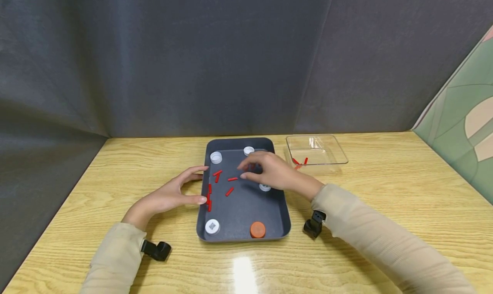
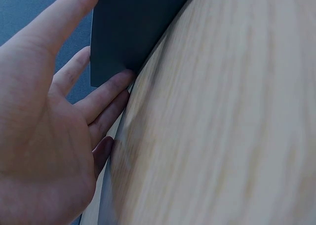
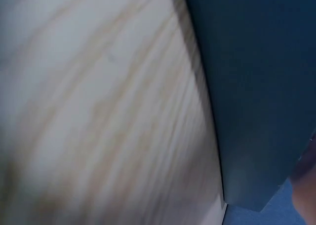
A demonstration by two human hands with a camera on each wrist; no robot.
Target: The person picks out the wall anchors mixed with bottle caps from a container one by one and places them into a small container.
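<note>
My right hand [image 1: 265, 170] hovers over a dark grey tray [image 1: 240, 215], thumb and index fingertip apart. Close by the thumb tip lies a short red stick [image 1: 233, 179], with another red stick [image 1: 230, 191] just below. My left hand [image 1: 175, 191] rests at the tray's left side, thumb at the rim and fingers extended along the outer wall [image 2: 128, 32], as the left wrist view shows. Several more red sticks [image 1: 209, 188] lie along the inner left side. In the right wrist view, only a bit of the right hand [image 3: 306, 195] shows at the edge.
White caps sit near the tray's corners, one at upper left [image 1: 216, 158] and one with a printed code [image 1: 212, 227] at lower left. An orange cap [image 1: 257, 230] is at lower right. Right of the tray, a clear container [image 1: 321, 150] holds a few red sticks [image 1: 306, 161].
</note>
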